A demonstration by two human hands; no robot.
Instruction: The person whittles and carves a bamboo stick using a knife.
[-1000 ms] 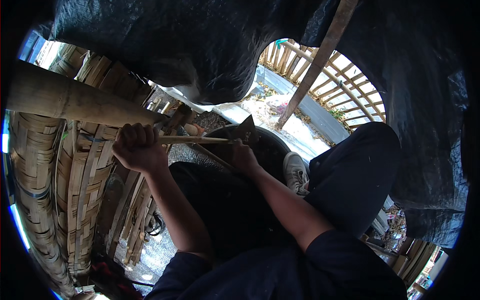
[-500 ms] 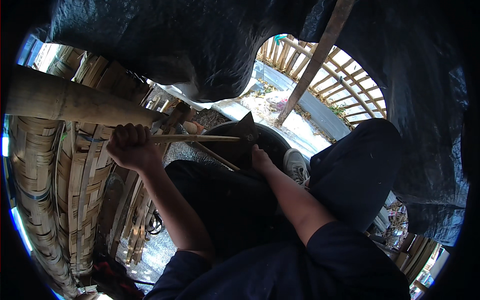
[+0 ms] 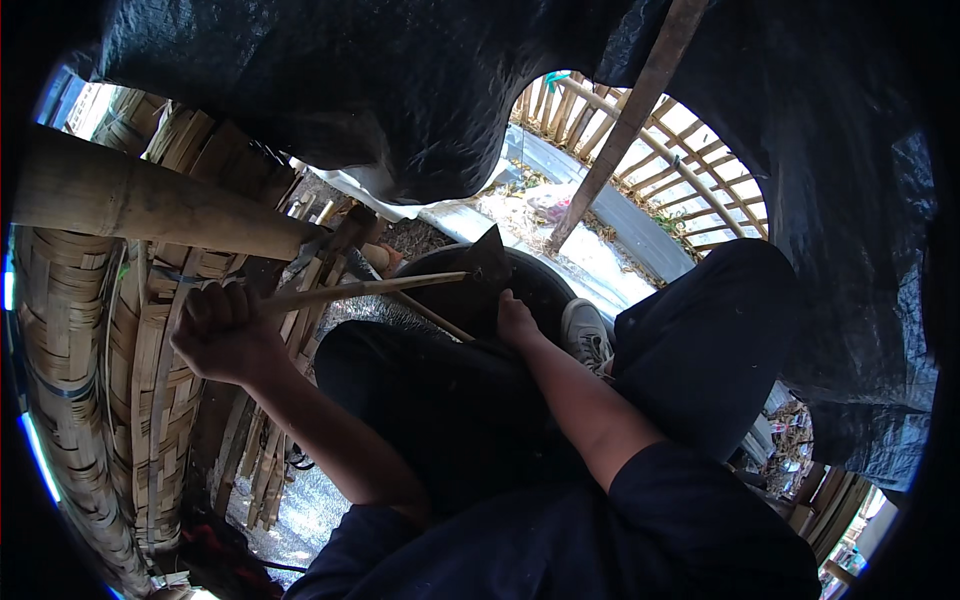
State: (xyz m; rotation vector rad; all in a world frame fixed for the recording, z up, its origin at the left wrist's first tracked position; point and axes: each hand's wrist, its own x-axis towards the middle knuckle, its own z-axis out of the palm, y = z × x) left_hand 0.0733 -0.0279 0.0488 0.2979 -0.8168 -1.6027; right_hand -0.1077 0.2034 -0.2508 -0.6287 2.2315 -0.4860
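Left of the left hand's fingers (image 3: 215,310), woven bamboo panels (image 3: 70,330) block passage; a thick bamboo pole (image 3: 150,205) bars above; open room lies rightward.

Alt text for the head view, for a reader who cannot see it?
A seated person's left hand grips a thin bamboo strip while the right hand holds a dark blade at its far end. Woven bamboo panels stand at left.

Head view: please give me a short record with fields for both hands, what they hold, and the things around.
left hand: left hand closed around a thin bamboo strip
right hand: right hand on a dark pointed blade, grip hidden from view
strip: roughly level, running from the left fist to the blade
nearby left: thick bamboo pole; woven bamboo panel
overhead: black tarpaulin
foot: grey shoe
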